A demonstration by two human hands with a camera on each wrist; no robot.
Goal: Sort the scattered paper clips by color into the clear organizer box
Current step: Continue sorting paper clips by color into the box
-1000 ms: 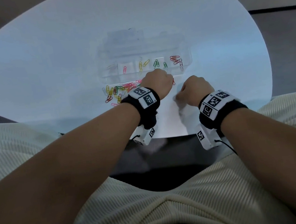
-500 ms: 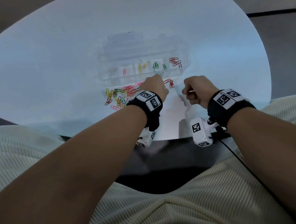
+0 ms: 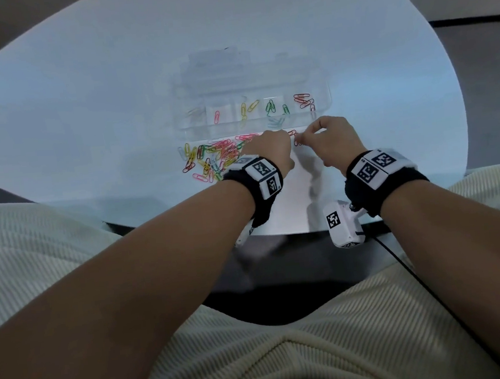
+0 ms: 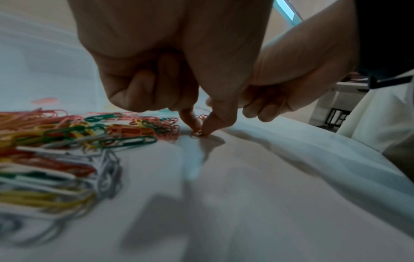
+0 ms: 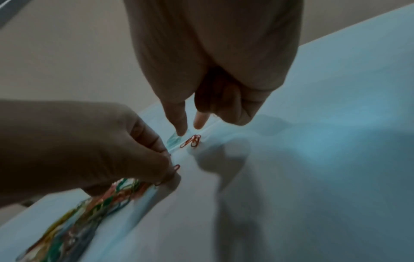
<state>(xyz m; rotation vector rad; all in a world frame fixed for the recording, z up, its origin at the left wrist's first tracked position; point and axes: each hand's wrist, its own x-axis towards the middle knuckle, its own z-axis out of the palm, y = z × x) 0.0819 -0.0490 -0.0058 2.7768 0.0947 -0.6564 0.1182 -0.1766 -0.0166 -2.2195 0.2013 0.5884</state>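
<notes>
The clear organizer box point(image 3: 323, 90) lies mid-table; its compartments hold pink, yellow, green and red clips. In front of it is the mixed pile of paper clips point(image 3: 212, 159) point(image 4: 74, 134). At the pile's right edge my left hand point(image 3: 269, 147) point(image 4: 200, 130) pinches a red paper clip point(image 4: 196, 133) between thumb and forefinger, down on the table. My right hand point(image 3: 300, 137) point(image 5: 190, 127) hovers right beside it. Its thumb and forefinger point down, a little apart, just above two red clips point(image 5: 192, 141) lying on the table. Nothing is held between them.
The white round table point(image 3: 82, 113) has its near edge just behind my wrists, with my lap below it. The box's near wall runs right beyond both hands. Bare tabletop lies to the right of my right hand.
My right hand has moved forward and left from near the table edge to the red clips beside my left hand. My left hand stayed at the pile's right edge.
</notes>
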